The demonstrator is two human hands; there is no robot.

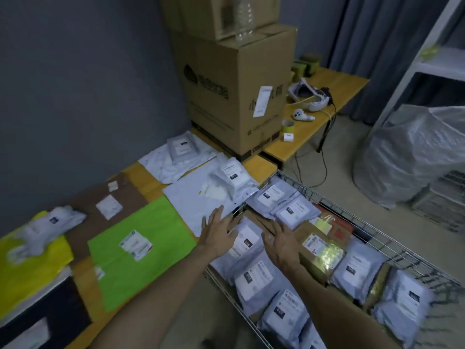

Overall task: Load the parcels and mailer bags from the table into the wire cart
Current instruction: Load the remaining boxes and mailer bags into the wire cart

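Wood table (259, 164), green mailer (141, 250), yellow bag (30, 268), cardboard boxes (236, 89)

Stacked cardboard boxes (236, 89) w/ plastic bottle (244, 18); VR headset (308, 96), tape roll (288, 125).

Dim, even light; glare is seen on the taped parcel (324, 250); blur and bending grow toward the edges.
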